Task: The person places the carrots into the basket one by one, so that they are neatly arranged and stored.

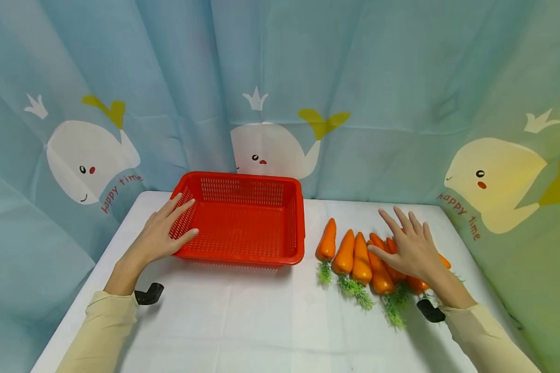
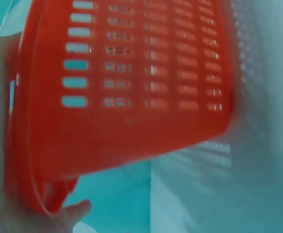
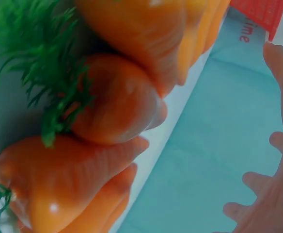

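A red plastic basket [image 1: 238, 228] with slotted walls stands at the back left of the table, nothing inside it. My left hand [image 1: 161, 235] is at its left rim, fingers spread; in the left wrist view the hand lies along the rim, above the slotted side wall [image 2: 117, 138]. To the right lies a row of several orange carrots [image 1: 345, 254] with green leafy tops [image 1: 354, 290] toward me. Over the right end of that row is my right hand [image 1: 410, 254], its fingers spread and holding nothing. The right wrist view shows plump carrots [image 3: 59, 179] below it.
The table has a white cover [image 1: 242, 326]. A light blue curtain [image 1: 382, 77] printed with whales rises behind and on both sides. Small black wrist pieces [image 1: 150, 294] show under both cuffs.
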Demonstrator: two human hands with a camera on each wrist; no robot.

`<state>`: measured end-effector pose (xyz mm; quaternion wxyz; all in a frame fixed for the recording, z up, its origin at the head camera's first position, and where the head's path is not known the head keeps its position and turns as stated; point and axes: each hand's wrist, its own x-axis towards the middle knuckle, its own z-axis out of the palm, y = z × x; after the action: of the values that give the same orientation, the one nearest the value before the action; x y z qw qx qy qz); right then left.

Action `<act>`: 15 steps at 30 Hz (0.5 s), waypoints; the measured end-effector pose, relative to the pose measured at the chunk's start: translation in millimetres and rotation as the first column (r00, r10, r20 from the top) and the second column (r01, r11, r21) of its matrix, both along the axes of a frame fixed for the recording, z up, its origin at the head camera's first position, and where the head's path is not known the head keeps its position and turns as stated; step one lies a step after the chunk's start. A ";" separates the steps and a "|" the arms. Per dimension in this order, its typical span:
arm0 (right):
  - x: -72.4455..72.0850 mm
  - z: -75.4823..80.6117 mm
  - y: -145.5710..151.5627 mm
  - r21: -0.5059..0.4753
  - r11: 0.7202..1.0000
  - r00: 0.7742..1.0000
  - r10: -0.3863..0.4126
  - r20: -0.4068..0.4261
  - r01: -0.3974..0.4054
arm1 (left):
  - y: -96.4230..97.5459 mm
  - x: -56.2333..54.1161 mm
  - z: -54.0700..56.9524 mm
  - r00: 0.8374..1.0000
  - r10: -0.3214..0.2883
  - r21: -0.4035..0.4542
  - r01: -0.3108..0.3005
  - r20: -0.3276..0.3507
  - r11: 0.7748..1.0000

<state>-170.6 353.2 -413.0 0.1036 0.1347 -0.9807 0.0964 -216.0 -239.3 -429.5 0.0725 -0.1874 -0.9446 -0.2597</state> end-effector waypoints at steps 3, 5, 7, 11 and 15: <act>0.8 -3.5 6.6 -0.009 1.000 1.000 0.002 0.000 -0.002 | -4.2 -2.8 -3.9 1.000 -0.020 0.068 0.022 -0.021 0.997; 0.6 -5.7 10.5 -0.020 1.000 1.000 0.005 -0.002 -0.005 | -6.8 -4.1 -4.9 1.000 -0.023 0.117 0.025 -0.021 0.993; 0.1 -7.4 14.3 -0.027 1.000 1.000 0.008 -0.007 -0.008 | -10.4 -5.5 -6.3 1.000 -0.015 0.162 0.016 -0.010 0.987; -2.0 -9.9 23.3 -0.043 0.999 1.000 0.011 -0.007 -0.011 | -20.2 -7.9 -10.4 1.000 0.007 0.257 -0.012 0.020 0.966; -2.6 -12.6 33.3 -0.066 0.998 1.000 0.017 -0.019 -0.018 | -29.9 -9.4 -15.6 0.998 0.000 0.367 -0.026 0.070 0.930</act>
<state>-173.2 386.4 -425.6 0.1163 0.1406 -0.9748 0.1286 -225.4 -269.3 -445.1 0.0753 -0.1554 -0.8825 -0.4376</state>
